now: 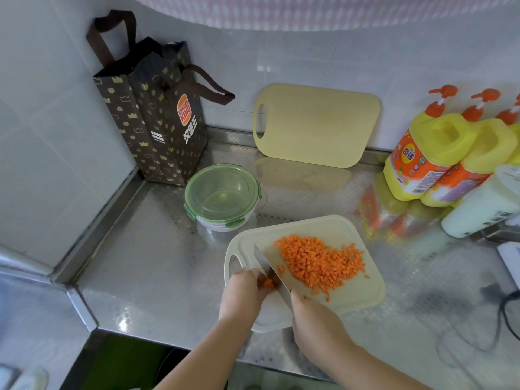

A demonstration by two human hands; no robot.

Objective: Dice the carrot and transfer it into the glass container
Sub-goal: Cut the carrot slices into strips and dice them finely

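Fingers on my left hand are curled down over a small stub of carrot, pinching it against the board. Orange shows just past the fingertips. My right hand is wrapped tight round the knife handle. The handle itself is buried in my grip, so only the blade shows. The blade slants away from that hand, right alongside the left fingertips and up against the stub, with the tip pointing toward the board's handle hole.

On the other side of the blade from my left fingers sits the dice, a loose orange heap across the middle of the board. A few strays lie next to the blade and down toward the near edge.

Going out past my left fingertips, the container sits on the steel counter, just beside the board's far corner. Its green lid is sitting on top. Behind that, a dark Burger King bag stands in the corner by the wall.

Further back, a spare board leans on the tiles. Way off to the side of my right hand are yellow bottles with orange pumps and a white bottle lying in front of them. A black cable runs along the counter edge.
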